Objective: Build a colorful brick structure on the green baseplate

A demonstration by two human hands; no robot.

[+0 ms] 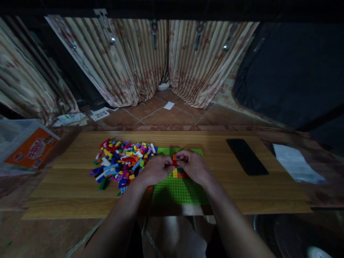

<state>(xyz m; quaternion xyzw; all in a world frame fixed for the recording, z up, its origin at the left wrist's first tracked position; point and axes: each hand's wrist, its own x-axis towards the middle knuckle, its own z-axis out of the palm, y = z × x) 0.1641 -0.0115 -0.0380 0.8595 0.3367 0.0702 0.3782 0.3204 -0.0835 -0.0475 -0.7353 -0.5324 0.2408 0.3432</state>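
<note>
A green studded baseplate (180,193) lies on the wooden table. On it stand several toy bricks in a row, among them an orange brick (174,157), a small red brick (175,163) and a yellow brick (175,173). From the left side, my left hand (156,170) has its thumb and fingers closed against the red brick. My right hand (194,165) reaches in from the other side, its fingers bent together at the same brick and partly covering a blue brick. Whatever is between the fingertips beyond that is hidden.
A big loose pile of mixed bricks (122,159) spreads left of the baseplate. A black phone-like slab (247,157) lies to the right, with a white sheet (297,165) beyond the table's edge. An orange-labelled plastic bag (32,148) is at far left.
</note>
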